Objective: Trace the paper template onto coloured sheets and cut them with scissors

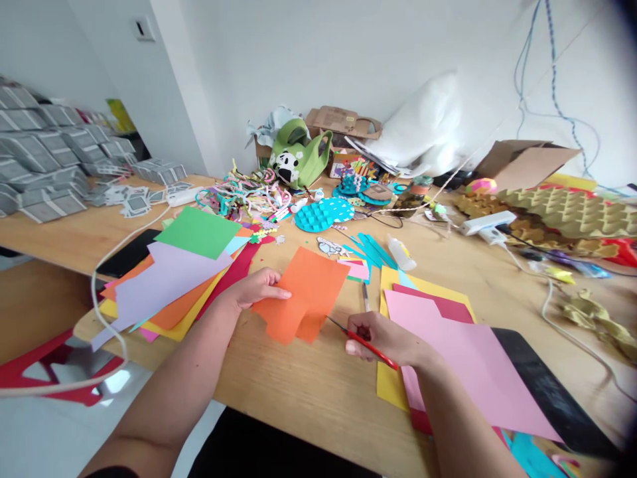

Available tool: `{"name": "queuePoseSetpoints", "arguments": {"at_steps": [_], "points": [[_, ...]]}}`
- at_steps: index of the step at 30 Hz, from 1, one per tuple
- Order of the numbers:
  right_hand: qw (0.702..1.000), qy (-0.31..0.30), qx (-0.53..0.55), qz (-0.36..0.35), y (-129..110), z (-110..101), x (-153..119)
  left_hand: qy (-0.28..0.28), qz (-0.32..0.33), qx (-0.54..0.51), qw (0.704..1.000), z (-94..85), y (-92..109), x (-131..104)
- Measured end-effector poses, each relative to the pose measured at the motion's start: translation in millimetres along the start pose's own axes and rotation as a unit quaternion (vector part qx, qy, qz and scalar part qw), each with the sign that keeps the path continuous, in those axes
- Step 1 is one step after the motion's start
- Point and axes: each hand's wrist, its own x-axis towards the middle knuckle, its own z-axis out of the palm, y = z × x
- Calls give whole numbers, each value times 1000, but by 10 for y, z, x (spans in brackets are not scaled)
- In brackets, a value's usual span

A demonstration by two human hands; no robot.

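An orange paper sheet (311, 282) is held up over the near part of the wooden table, its lower edge cut unevenly. My left hand (261, 287) pinches the sheet at its left edge, thumb on top. Red-handled scissors (371, 348) are gripped in my right hand (381, 335), at the lower right of the sheet. Their blades point at the paper's right edge; whether they touch it I cannot tell.
Coloured papers (169, 279) lie left, and pink paper (468, 358) on yellow and red sheets lies right. Beyond are a glue bottle (401, 254), blue strips (374, 252), a green bag (301, 156) and egg trays (567, 209). A white cable (94, 285) crosses the left side.
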Motion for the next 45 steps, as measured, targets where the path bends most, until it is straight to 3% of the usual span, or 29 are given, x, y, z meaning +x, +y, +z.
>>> {"name": "queuePoseSetpoints", "arguments": {"at_steps": [15,45], "points": [[993,23,-103,45,4,-13,0,11,-1,-3,1000,-13,-29,32],[993,26,-111,24,0,54,60,-25,-45,-13,999,51,-69,68]]}}
